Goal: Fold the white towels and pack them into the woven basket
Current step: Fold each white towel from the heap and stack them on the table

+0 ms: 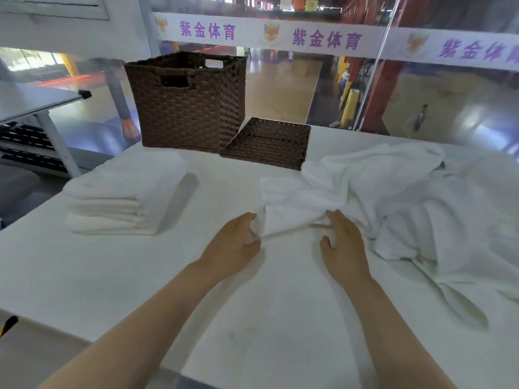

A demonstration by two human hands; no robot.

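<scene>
White towel (297,203), crumpled, at mid-worktop, its near edge held at both ends. Left hand (234,245): fingers curled, pinching the towel's near left corner. Right hand (344,242): fingers bent over the near right part of the towel, grasp uncertain. Loose towels (415,197) heaped toward the right edge; folded stack (123,197) near the left edge. Woven basket (185,105) upright at the far edge, its lid (266,143) just beside it on the white worktop (252,318).

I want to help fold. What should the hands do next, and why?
Probably pull the towel flat toward the person. The left hand pinches its near corner, the right hand rests on its edge, and it lies crumpled against the pile.
</scene>
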